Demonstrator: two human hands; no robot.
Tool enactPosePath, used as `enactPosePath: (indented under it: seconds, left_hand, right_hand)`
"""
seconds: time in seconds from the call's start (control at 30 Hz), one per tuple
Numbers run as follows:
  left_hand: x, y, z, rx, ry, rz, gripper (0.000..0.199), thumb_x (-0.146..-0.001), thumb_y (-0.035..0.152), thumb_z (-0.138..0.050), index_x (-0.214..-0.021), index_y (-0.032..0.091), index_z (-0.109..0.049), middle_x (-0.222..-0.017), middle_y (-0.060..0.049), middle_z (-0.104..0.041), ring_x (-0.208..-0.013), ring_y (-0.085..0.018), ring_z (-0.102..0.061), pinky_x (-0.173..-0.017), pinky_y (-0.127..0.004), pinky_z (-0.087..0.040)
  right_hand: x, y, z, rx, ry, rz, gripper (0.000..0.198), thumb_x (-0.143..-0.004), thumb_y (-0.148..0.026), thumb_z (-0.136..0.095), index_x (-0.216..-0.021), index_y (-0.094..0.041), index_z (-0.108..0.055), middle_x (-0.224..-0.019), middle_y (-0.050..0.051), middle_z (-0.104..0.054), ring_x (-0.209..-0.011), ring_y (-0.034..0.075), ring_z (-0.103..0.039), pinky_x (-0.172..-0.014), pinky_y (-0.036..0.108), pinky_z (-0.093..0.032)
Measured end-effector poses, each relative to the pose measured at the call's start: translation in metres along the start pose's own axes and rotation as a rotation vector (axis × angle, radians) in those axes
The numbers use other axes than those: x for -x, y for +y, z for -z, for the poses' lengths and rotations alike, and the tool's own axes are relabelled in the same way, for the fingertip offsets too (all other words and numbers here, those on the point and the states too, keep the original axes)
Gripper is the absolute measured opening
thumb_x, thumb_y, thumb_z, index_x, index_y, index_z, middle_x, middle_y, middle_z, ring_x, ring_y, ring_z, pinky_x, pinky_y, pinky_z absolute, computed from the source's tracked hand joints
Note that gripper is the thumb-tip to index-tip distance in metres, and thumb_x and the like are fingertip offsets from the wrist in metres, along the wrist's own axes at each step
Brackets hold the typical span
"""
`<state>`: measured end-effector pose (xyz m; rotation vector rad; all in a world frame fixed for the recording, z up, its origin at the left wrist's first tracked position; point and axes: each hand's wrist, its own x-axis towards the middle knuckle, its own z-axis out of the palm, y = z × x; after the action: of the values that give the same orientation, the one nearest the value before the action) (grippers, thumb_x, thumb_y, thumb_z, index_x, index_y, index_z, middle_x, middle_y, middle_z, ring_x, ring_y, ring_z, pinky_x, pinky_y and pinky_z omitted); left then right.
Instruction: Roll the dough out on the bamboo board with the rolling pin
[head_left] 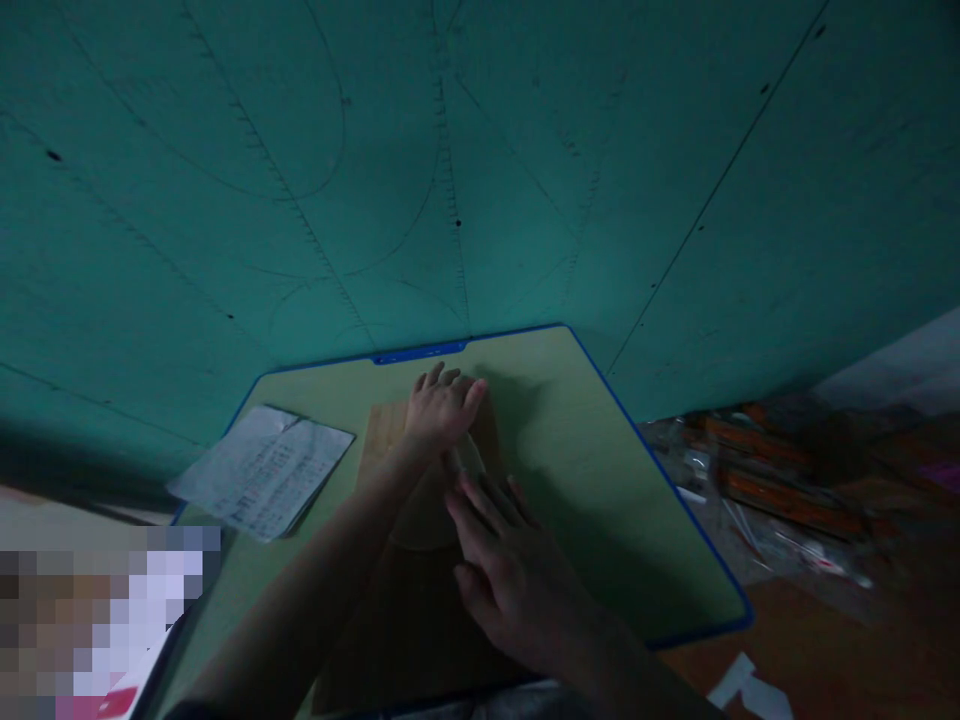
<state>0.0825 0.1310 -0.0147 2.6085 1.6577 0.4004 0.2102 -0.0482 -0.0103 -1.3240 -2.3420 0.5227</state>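
A wooden board (385, 425) lies on the desk in front of me. On it is a pale, thin, flat piece (424, 525) with a rounded near edge; its material is hard to make out in the dim light. My left hand (444, 405) reaches over the far end of the board, fingers spread, palm down. Nearer to me, my right hand (514, 570) stretches its fingers over the pale piece's right side, its thumb apart. Neither hand visibly grips anything. Both arms and the shadow hide much of the piece and the board.
The desk (592, 430) has a blue rim and stands against a green wall (525, 150) with drawn lines. A printed sheet (277, 475) lies at the desk's left. Plastic-wrapped orange-brown items (787, 500) are on the floor at right, with white scraps (750, 690) nearer.
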Motion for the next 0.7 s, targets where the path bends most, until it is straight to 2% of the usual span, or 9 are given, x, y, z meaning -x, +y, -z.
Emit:
enactPosePath:
  seconds: [0.1, 0.17, 0.3, 0.43, 0.5, 0.6, 0.7]
  left_hand:
    - [-0.012, 0.018, -0.004, -0.039, 0.016, 0.016, 0.054, -0.104, 0.049, -0.027, -0.108, 0.017, -0.070, -0.120, -0.014, -0.070, -0.129, -0.031, -0.053, -0.106, -0.048, -0.040]
    - [-0.011, 0.018, -0.004, -0.037, 0.018, -0.020, 0.052, -0.104, 0.047, -0.028, -0.105, 0.016, -0.070, -0.116, -0.014, -0.071, -0.126, -0.031, -0.055, -0.103, -0.047, -0.042]
    - [0.002, -0.005, 0.003, -0.038, 0.010, -0.083, 0.043, -0.105, 0.037, -0.029, -0.104, 0.018, -0.068, -0.113, -0.011, -0.071, -0.119, -0.026, -0.058, -0.105, -0.044, -0.042]
    - [0.011, -0.019, 0.012, -0.050, -0.018, -0.115, 0.037, -0.104, 0.030, -0.032, -0.105, 0.019, -0.067, -0.111, -0.008, -0.071, -0.117, -0.022, -0.059, -0.110, -0.041, -0.038]
    - [0.007, -0.010, 0.010, -0.046, -0.013, -0.077, 0.038, -0.104, 0.032, -0.032, -0.107, 0.018, -0.067, -0.114, -0.010, -0.070, -0.118, -0.024, -0.058, -0.108, -0.043, -0.040]
    - [-0.007, 0.017, 0.004, -0.025, 0.019, 0.018, 0.046, -0.105, 0.038, -0.026, -0.108, 0.016, -0.067, -0.116, -0.015, -0.070, -0.118, -0.029, -0.058, -0.099, -0.047, -0.046]
    - [-0.018, 0.038, 0.003, 0.005, 0.023, 0.036, 0.049, -0.105, 0.041, -0.027, -0.103, 0.015, -0.068, -0.112, -0.016, -0.071, -0.114, -0.029, -0.062, -0.094, -0.045, -0.048]
  right_hand:
    - [0.005, 0.004, 0.005, 0.041, 0.012, -0.050, 0.067, -0.094, -0.018, -0.044, -0.157, -0.013, -0.026, -0.164, 0.011, -0.027, -0.152, 0.029, -0.022, -0.123, 0.056, -0.025]
    - [0.004, -0.001, 0.002, 0.052, 0.021, -0.057, 0.066, -0.093, -0.017, -0.044, -0.157, -0.010, -0.027, -0.164, 0.012, -0.025, -0.152, 0.029, -0.020, -0.123, 0.055, -0.025]
    - [-0.003, -0.020, -0.017, 0.012, 0.059, -0.032, 0.066, -0.088, -0.015, -0.051, -0.152, -0.005, -0.035, -0.165, 0.018, -0.020, -0.153, 0.031, -0.016, -0.123, 0.054, -0.026]
    - [-0.006, -0.026, -0.027, -0.003, 0.121, -0.004, 0.060, -0.089, -0.012, -0.050, -0.148, -0.009, -0.042, -0.166, 0.015, -0.021, -0.153, 0.030, -0.016, -0.124, 0.055, -0.022]
    - [-0.002, -0.019, -0.022, 0.014, 0.118, -0.020, 0.060, -0.090, -0.012, -0.049, -0.150, -0.011, -0.040, -0.165, 0.014, -0.024, -0.152, 0.030, -0.021, -0.124, 0.057, -0.023]
    - [0.006, -0.005, -0.008, 0.054, 0.082, -0.088, 0.064, -0.093, -0.016, -0.048, -0.156, -0.016, -0.031, -0.163, 0.012, -0.029, -0.150, 0.033, -0.026, -0.120, 0.062, -0.028]
    - [0.012, 0.001, 0.001, 0.106, 0.083, -0.147, 0.060, -0.098, -0.019, -0.042, -0.157, -0.020, -0.031, -0.160, 0.013, -0.036, -0.149, 0.034, -0.030, -0.118, 0.064, -0.031]
